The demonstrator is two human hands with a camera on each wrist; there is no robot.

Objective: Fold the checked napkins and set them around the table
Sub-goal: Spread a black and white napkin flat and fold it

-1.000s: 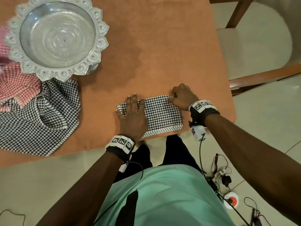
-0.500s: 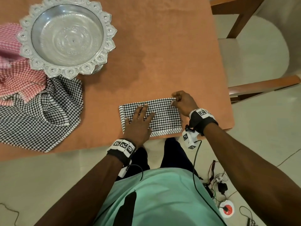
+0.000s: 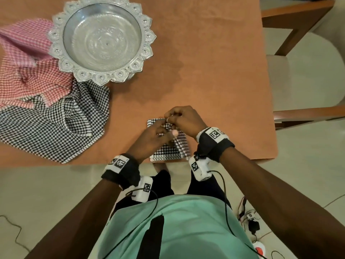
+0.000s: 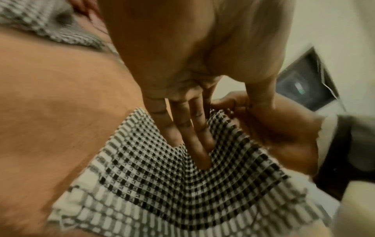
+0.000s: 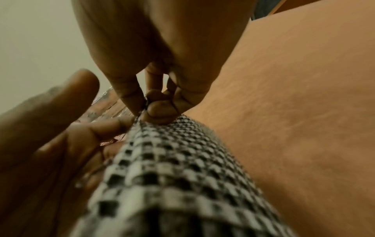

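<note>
A black-and-white checked napkin point(image 3: 168, 152) lies part-folded at the near edge of the orange table point(image 3: 214, 81). My left hand point(image 3: 156, 135) rests on it, and in the left wrist view its straight fingers point(image 4: 192, 141) press the cloth point(image 4: 162, 184) flat. My right hand point(image 3: 181, 118) pinches the napkin's right edge between thumb and fingers point(image 5: 146, 109) and holds that flap raised above the left hand. The lifted cloth point(image 5: 172, 176) arches up from the table. The napkin's middle is hidden under both hands.
An ornate silver bowl point(image 3: 101, 38) stands at the far left. Beside it lie crumpled red checked napkins point(image 3: 28, 71) and an unfolded black checked napkin point(image 3: 52, 124). A wooden chair point(image 3: 302, 68) stands to the right. Cables and a plug point(image 3: 250, 221) lie on the floor.
My right hand has lifted the napkin's right edge and carried it left over the cloth. My left hand has shifted right and stays flat on the napkin.
</note>
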